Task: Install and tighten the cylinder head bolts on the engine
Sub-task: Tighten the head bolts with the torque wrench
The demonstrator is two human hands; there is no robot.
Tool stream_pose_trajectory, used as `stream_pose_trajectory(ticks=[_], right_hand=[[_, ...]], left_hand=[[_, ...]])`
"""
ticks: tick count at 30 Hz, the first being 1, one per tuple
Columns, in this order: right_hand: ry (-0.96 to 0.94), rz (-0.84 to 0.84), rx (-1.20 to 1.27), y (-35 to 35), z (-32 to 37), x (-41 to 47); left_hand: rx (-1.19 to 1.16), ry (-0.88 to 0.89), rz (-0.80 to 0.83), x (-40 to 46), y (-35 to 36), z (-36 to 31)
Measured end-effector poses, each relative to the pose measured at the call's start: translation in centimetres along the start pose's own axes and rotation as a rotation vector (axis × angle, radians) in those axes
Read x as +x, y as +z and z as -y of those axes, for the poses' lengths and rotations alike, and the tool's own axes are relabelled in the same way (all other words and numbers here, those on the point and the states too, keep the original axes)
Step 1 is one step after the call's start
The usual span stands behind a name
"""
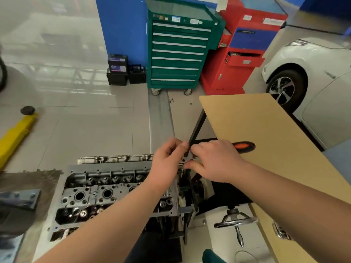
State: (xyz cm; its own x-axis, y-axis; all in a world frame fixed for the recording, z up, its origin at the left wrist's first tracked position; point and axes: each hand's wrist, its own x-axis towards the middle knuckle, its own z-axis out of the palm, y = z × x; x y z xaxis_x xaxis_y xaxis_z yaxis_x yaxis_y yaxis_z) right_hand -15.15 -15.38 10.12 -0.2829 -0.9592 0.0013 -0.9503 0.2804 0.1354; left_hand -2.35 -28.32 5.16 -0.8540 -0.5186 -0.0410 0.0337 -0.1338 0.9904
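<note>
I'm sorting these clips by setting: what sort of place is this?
Most likely a car repair workshop: wheeled tool cabinets stand on the tiled floor, a white car is parked at right, and an engine cylinder head sits on a stand.

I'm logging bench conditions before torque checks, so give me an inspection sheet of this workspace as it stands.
Surface: tan tabletop to the right of the engine; glossy tiled floor beyond.
Job's things: cylinder head facing up, valve gear exposed; a slim metal part pinched between both hands at its far right end, too hidden to name.
Clutter: orange-and-black tool handle on the tabletop; stand handwheel below.
Grippers: left hand and right hand meet, fingers curled round the part.
Cables: nothing seen.
Surroundings: green tool cabinet, red cabinet, white car, yellow lift arm, batteries.
</note>
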Motion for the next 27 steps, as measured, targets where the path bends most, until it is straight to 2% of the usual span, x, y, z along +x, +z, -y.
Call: stream_pose_trajectory(ticks=[4,9,12,18,27], right_hand=[[0.0,0.002,0.024,-0.1,-0.5,0.2],[-0.006,-0.034,0.039,-0.6,-0.4,1.2],[-0.029,-0.055,0.05,-1.0,-0.6,1.9],[-0.104,-0.058,0.171,-1.5,-1.7,2.7],[-0.167,0.074,0.356,-1.2,-3.1,4.3]], left_hand=[[0.041,-0.064,0.255,-2.9,-1.9,3.2],[0.584,0.061,0.108,-1.6,-2.8,4.1],[0.728,0.137,0.181,-0.6,-4.5,3.8],[0.749,0.19,0.198,-0.2,-4.6,3.2],[0.764,0.141,0.166,-0.5,-3.5,2.9]])
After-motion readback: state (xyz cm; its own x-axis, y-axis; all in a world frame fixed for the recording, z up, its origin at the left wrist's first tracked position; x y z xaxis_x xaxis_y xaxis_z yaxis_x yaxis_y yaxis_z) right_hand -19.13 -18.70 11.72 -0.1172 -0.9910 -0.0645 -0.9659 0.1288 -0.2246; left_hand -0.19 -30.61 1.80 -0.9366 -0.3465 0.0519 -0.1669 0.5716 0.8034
